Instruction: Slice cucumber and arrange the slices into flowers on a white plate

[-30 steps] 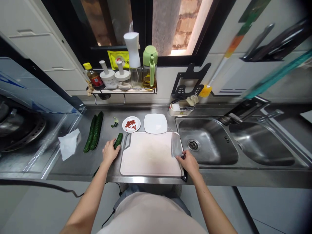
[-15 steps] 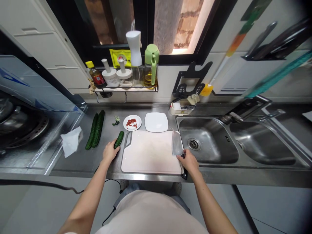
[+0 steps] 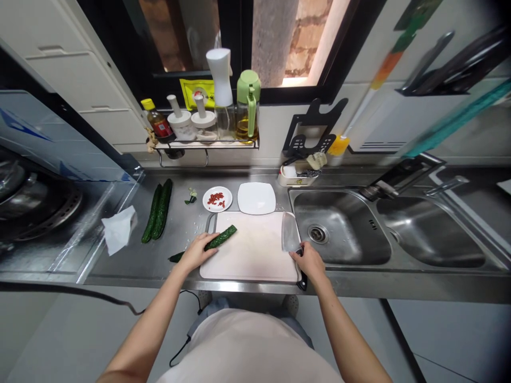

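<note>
My left hand (image 3: 198,252) is closed around a dark green cucumber (image 3: 222,237). One end of it reaches over the left part of the white cutting board (image 3: 251,252), while the other end sticks out behind the hand over the counter. At the board's right edge, my right hand (image 3: 309,259) grips a cleaver (image 3: 289,233) by its black handle. Its broad blade lies flat on the board, pointing away from me. Behind the board stand a small white plate (image 3: 207,205) with chopped red pieces and a bare white square plate (image 3: 256,198).
Two more cucumbers (image 3: 161,213) and a crumpled white tissue (image 3: 118,230) lie on the left. Green scraps (image 3: 191,196) sit near the small plate. A steel double sink (image 3: 339,229) is at right. Bottles stand on a wall rack (image 3: 207,143) behind.
My left hand has moved right with the cucumber, from the counter to over the board's left part, and the cucumber now lies more crosswise. The right hand and cleaver stay put.
</note>
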Demonstrator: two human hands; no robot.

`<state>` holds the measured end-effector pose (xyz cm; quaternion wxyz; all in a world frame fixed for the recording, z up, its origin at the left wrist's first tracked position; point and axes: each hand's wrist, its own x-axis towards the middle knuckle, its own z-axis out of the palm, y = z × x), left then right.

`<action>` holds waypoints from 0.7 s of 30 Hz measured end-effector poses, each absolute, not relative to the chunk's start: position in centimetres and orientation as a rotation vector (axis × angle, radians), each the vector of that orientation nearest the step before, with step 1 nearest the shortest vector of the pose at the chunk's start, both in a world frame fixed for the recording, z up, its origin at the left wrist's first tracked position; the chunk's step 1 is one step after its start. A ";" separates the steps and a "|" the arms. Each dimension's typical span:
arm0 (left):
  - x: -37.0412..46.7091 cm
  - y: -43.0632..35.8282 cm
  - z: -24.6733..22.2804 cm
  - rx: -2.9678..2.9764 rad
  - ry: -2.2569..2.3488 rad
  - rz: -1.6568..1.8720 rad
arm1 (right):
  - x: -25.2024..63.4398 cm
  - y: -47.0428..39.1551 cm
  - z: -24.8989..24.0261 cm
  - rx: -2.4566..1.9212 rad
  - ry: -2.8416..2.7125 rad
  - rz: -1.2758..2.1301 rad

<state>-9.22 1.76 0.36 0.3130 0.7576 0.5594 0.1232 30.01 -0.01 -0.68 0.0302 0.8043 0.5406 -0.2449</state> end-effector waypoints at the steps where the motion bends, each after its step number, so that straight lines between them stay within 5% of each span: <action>1: -8.5 1.6 0.4 2.005 1.444 0.315 | 30.0 0.0 -0.7 2.480 1.667 -0.755; 21: -3.9 1.2 -1.2 2.194 1.356 0.096 | 30.3 0.2 -1.3 2.473 1.705 -0.733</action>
